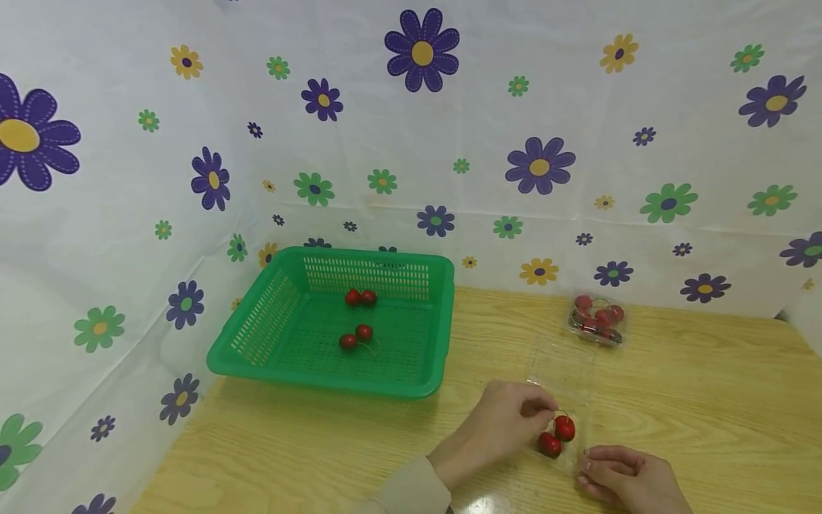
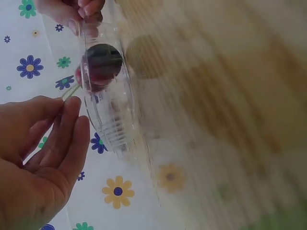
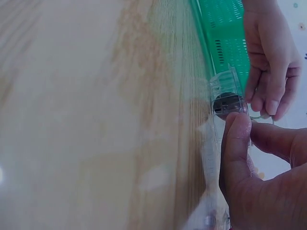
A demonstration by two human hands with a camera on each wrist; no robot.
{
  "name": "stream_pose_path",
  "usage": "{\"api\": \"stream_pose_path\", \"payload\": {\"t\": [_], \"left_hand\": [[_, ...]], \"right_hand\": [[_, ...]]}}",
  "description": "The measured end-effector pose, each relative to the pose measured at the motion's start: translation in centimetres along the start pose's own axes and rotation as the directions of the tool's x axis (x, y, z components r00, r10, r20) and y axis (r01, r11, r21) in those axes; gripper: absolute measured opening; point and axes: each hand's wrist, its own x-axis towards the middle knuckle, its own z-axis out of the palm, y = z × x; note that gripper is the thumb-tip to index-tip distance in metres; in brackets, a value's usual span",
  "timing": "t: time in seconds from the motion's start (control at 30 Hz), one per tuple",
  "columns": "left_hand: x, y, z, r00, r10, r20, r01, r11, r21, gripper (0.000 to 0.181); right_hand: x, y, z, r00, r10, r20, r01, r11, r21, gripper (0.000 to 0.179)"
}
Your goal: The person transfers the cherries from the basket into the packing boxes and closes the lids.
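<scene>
A clear plastic box [image 1: 581,428] stands on the table with its lid [image 1: 561,360] folded open toward the back. Two red cherries [image 1: 557,437] joined by a green stem [image 2: 71,91] lie in it. My left hand [image 1: 507,421] reaches over the box's left side, pinching the stem between thumb and fingertips. At the front right corner, my right hand [image 1: 632,477] grips the box's rim between thumb and fingers. Through the wall of the box in the left wrist view, a cherry [image 2: 103,62] shows dark.
A green basket [image 1: 327,389] stands on the left with two pairs of cherries [image 1: 356,335] inside. Farther back on the right is a closed clear box [image 1: 597,321] filled with several cherries. A flowered cloth [image 1: 475,128] hangs behind the wooden table [image 1: 706,400].
</scene>
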Motion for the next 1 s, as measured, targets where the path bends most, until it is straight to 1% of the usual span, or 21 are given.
{"api": "stream_pose_path", "payload": {"t": [0.03,0.1,0.17,0.23,0.33,0.4,0.47,0.63,0.8,0.87,1.0], "left_hand": [[0.05,-0.06,-0.07,1.000,0.022,-0.005,-0.021,0.998,0.054,0.013],[0.14,-0.21,-0.21,0.998,0.059,-0.008,-0.057,0.986,0.159,0.013],[0.23,-0.32,-0.34,0.997,0.079,-0.004,-0.075,0.963,0.257,0.012],[0.30,-0.39,-0.46,0.996,0.087,0.004,-0.083,0.939,0.334,0.012],[0.34,-0.46,-0.56,0.995,0.094,0.026,-0.096,0.903,0.418,0.008],[0.30,-0.50,-0.54,0.995,0.091,0.045,-0.101,0.891,0.442,0.007],[0.28,-0.50,-0.46,0.994,0.085,0.062,-0.104,0.887,0.450,0.008],[0.34,-0.45,-0.17,0.993,0.086,0.079,-0.113,0.872,0.477,0.011],[0.34,-0.38,-0.01,0.990,0.059,0.126,-0.116,0.846,0.520,0.018],[0.30,-0.39,0.08,0.986,0.066,0.152,-0.140,0.825,0.547,0.021],[0.22,-0.43,0.22,0.977,0.110,0.185,-0.200,0.777,0.597,0.025]], "right_hand": [[-0.03,0.01,0.02,1.000,0.001,-0.006,-0.001,1.000,-0.005,0.041],[-0.02,0.00,0.03,1.000,0.001,-0.007,-0.001,1.000,-0.004,0.041],[-0.02,0.02,0.02,1.000,0.000,-0.007,0.000,1.000,-0.007,0.042],[-0.03,-0.05,0.09,1.000,0.008,-0.020,-0.008,1.000,-0.002,0.041],[0.00,-0.06,0.03,1.000,0.005,-0.011,-0.005,1.000,0.002,0.039],[-0.01,-0.08,-0.01,1.000,0.004,-0.002,-0.004,1.000,0.012,0.038],[-0.01,-0.05,-0.03,1.000,0.004,0.004,-0.004,1.000,0.019,0.039],[0.06,0.12,0.00,1.000,0.011,-0.006,-0.010,0.999,0.032,0.042],[0.12,0.25,-0.16,1.000,-0.005,0.014,0.005,1.000,0.023,0.040],[0.11,0.27,-0.17,1.000,-0.010,0.017,0.010,1.000,0.019,0.039],[0.05,0.20,-0.06,1.000,-0.010,0.008,0.010,1.000,0.015,0.040]]}}
